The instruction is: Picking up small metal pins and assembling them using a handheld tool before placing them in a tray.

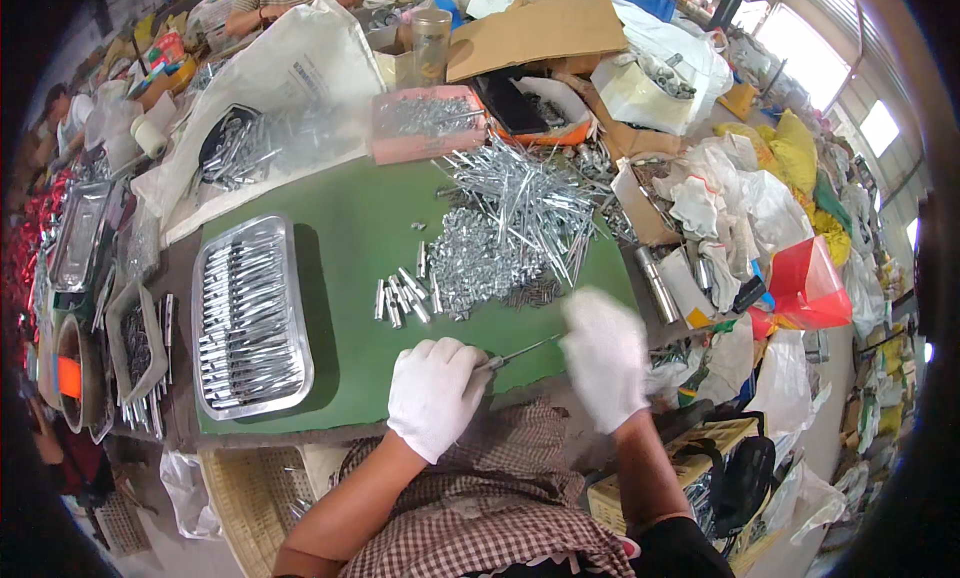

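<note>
White-gloved left hand [436, 393] around thin metal rod [522, 352]

Green table [340, 228], metal tray [248, 318], loose rods [520, 203], small sleeves [470, 258]

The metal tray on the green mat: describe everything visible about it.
The metal tray is a shiny, silvery rectangular pan with rounded corners and a raised rim. It lies flat on the left part of the green mat, long side running away from the person. It is filled with slim silvery metal rods laid crosswise in rows. Neither gloved hand touches it; the left hand is nearest, to its right.
</note>
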The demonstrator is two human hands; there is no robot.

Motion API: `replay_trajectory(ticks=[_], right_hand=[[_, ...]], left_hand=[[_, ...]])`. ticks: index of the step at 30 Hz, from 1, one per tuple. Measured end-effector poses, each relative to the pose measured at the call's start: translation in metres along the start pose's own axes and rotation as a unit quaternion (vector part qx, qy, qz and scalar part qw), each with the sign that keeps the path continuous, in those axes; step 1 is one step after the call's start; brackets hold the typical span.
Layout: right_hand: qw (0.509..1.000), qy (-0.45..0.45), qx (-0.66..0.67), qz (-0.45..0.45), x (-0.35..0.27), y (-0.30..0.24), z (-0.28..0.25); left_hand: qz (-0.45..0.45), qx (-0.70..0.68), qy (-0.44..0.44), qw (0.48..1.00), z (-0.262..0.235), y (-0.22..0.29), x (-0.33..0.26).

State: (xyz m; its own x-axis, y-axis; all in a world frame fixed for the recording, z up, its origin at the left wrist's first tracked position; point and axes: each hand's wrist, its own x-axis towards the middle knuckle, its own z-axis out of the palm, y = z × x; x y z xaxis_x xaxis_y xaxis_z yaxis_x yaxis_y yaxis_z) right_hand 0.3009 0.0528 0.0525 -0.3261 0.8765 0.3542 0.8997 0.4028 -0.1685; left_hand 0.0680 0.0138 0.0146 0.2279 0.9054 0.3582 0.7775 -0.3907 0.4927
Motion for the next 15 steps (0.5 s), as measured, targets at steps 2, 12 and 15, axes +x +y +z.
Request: replay_trajectory(ticks=[2, 12, 15], right_hand=[[0.981, 0.130, -0.101, 0.103, -0.009, 0.058, -0.001], [0.982, 0.020, 0.148, 0.115, -0.041, 0.030, -0.005], [0.995, -0.055, 0.088, 0.005, -0.051, -0.022, -0.015]], left_hand=[[0.002, -0.001, 0.004, 1.000, -0.001, 0.003, 0.002], [0.019, 0.005, 0.030, 0.999, 0.002, 0.002, 0.002], [0.009, 0.006, 0.025, 1.000, 0.002, 0.002, -0.001]])
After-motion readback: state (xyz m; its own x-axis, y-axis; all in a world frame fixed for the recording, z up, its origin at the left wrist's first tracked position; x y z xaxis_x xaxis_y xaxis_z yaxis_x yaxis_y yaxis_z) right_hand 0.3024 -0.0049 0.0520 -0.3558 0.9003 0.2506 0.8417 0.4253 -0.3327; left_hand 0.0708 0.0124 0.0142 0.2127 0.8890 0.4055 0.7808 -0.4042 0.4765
